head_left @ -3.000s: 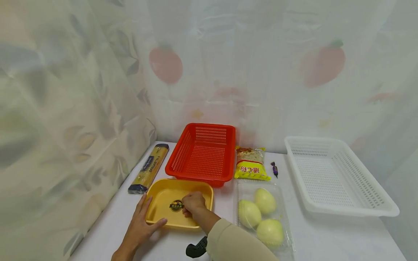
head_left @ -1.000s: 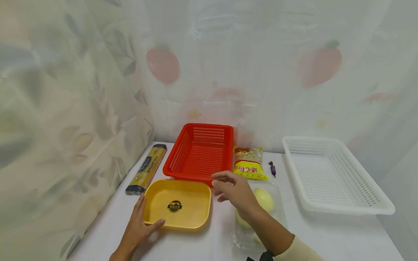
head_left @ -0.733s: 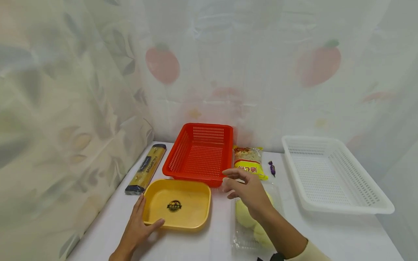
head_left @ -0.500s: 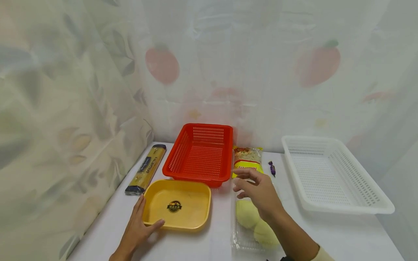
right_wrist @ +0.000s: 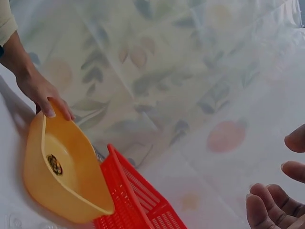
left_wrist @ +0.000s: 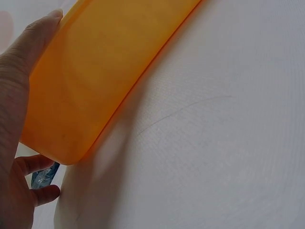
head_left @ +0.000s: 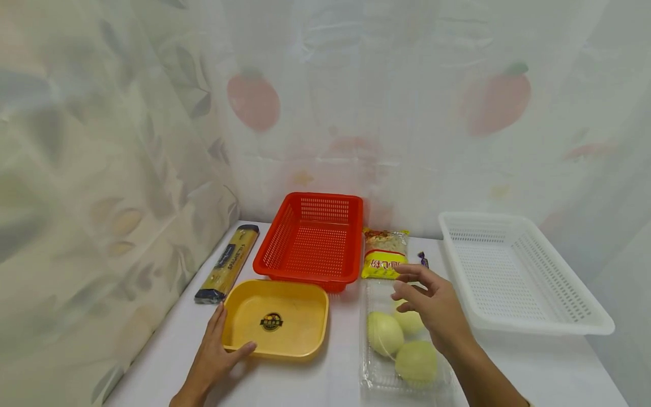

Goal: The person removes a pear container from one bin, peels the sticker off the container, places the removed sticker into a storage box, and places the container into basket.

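Observation:
My left hand holds the near left corner of a yellow plastic basin, thumb at the near rim and fingers along the left side. In the left wrist view the thumb lies along the rim of the basin, and two fingertips show past its corner. My right hand, fingers loosely bent with nothing between them, hovers over a clear plastic box. Three pale green round fruits lie in that box, one partly hidden by the hand. The basin has only a dark printed label inside.
Behind the basin stands a red perforated basket; a white one is at the right. A spaghetti pack lies at the left. Behind the fruit box are a yellow-labelled bag and a purple-wrapped candy. Curtains border the table's left and back.
My right hand has come out of the basin and moved right to over the fruit box, its fingers loosening from a fist. My left hand has stayed at the basin's corner.

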The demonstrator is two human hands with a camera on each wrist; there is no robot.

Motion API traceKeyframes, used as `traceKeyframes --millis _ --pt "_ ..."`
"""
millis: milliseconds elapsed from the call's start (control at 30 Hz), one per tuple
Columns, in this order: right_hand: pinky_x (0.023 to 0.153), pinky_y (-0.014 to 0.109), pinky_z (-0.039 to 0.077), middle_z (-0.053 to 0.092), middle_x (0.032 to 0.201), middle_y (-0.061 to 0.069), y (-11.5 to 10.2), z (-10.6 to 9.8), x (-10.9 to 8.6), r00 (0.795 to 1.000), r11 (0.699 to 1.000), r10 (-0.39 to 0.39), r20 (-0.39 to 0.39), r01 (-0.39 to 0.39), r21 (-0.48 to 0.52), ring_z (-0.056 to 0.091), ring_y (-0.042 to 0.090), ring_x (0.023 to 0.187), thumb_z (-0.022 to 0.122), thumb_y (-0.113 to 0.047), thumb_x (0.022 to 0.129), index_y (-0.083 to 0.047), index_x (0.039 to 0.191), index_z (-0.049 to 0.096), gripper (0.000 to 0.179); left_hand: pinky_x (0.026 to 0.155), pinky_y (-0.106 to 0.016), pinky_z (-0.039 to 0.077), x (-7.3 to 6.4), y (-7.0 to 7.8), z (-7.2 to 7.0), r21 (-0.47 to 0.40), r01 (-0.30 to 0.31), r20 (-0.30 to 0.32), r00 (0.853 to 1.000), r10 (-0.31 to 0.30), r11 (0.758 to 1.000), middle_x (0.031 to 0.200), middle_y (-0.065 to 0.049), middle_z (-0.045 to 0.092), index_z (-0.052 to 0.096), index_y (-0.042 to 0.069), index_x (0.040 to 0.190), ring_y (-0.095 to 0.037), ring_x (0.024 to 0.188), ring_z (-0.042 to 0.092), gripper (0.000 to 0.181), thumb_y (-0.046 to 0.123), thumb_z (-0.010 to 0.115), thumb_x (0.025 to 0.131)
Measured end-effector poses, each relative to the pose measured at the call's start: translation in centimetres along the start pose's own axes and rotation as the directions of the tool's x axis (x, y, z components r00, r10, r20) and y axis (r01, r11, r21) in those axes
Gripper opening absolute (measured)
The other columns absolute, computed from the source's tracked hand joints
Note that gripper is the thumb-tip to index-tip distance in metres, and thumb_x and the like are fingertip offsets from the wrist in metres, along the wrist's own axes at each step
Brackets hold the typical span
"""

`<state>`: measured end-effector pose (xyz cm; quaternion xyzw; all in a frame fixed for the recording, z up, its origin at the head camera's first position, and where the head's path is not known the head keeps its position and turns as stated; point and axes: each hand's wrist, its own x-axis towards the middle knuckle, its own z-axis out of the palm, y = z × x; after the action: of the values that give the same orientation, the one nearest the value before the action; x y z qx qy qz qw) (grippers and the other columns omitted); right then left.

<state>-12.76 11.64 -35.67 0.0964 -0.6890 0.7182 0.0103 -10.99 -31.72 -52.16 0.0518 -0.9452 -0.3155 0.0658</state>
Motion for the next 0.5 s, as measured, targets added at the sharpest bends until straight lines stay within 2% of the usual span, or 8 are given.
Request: traceKeyframes --millis 267,500 --pt "0.072 0.041 0.055 0.053 0.108 0.022 0.9 -1.9 -0.6 1.0 0.999 -0.012 -0.014 0.012 -0.037 0.063 0.034 0.089 0.067 -0.011 0.091 0.0 0.121 0.059 0.032 0.105 -0.063 0.019 0.0 -0.1 0.1 -0.007 0.015 0.004 1.0 -0.015 1.0 0.158 -0.019 0.007 0.014 -0.005 0.151 -0.045 0.138 0.015 0.119 0.055 0.079 0.072" --pt "0.071 0.04 0.056 0.051 0.109 0.021 2.0 -3.5 -1.2 0.999 0.997 -0.013 -0.043 0.01 -0.07 0.064 0.029 0.088 0.066 -0.01 0.092 0.0 0.124 0.058 0.034 0.105 -0.063 0.019 0.0 -0.1 0.1 -0.006 0.009 -0.001 1.0 -0.009 1.0 0.158 -0.018 0.008 0.014 -0.005 0.151 -0.045 0.138 0.016 0.118 0.054 0.078 0.073"
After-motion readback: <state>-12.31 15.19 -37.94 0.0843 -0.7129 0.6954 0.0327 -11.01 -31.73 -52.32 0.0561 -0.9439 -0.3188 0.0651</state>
